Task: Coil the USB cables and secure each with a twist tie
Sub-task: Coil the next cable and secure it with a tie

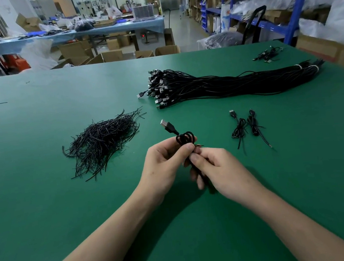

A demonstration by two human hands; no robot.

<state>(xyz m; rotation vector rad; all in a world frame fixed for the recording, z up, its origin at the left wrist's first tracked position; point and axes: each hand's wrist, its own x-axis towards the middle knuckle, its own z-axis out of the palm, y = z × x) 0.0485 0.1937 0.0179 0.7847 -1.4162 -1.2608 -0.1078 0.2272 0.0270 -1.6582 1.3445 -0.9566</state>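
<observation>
Over the counter [45,186], near its middle, your hands: both raised off the green surface, thumbs meeting on one black USB cable [185,138]
Left hand [164,163]: fingers curled behind the small coil, thumb pressed on its front; you pinch it just under the loops
Right hand [219,167]: thumb and curled fingers pinching the same coil lower down; the cable's tail runs under your palm, mostly hidden
Plug [166,125]: silver-tipped, sticking up and left from the coil, clear of the counter
Twist ties [104,139]: loose black heap to your left, lying on the counter
Cable bundle [225,84]: long, uncoiled, further back and to the right; plugs at its left end, pale bands near its right end
Tied coils [239,128]: two, side by side, right of your hands
</observation>
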